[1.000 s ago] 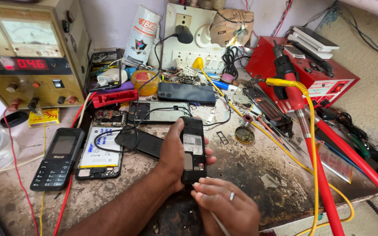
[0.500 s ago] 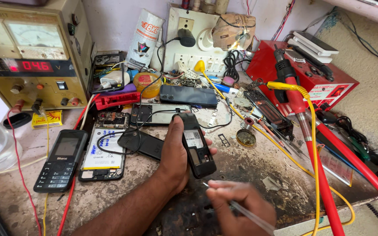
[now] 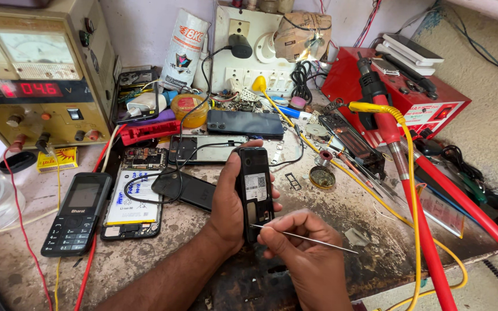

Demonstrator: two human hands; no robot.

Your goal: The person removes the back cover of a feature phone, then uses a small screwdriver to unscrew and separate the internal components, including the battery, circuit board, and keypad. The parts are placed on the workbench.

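Since the earlier frame, right hand [image 3: 309, 259] is bringing its thin metal probe [image 3: 306, 237] up against the open-backed phone [image 3: 255, 190]; left hand [image 3: 231, 201] is clamping that phone upright, keypad phone [image 3: 78, 213] lying at nine o'clock.

left hand [image 3: 229, 204]: grips opened black phone [image 3: 253, 187] upright | right hand [image 3: 306, 253]: holds thin metal probe [image 3: 306, 237], tip at phone

We see a black phone [image 3: 254, 187], a red box [image 3: 402, 106], a yellow wire [image 3: 408, 173], and a beige meter [image 3: 36, 69] with red digits.
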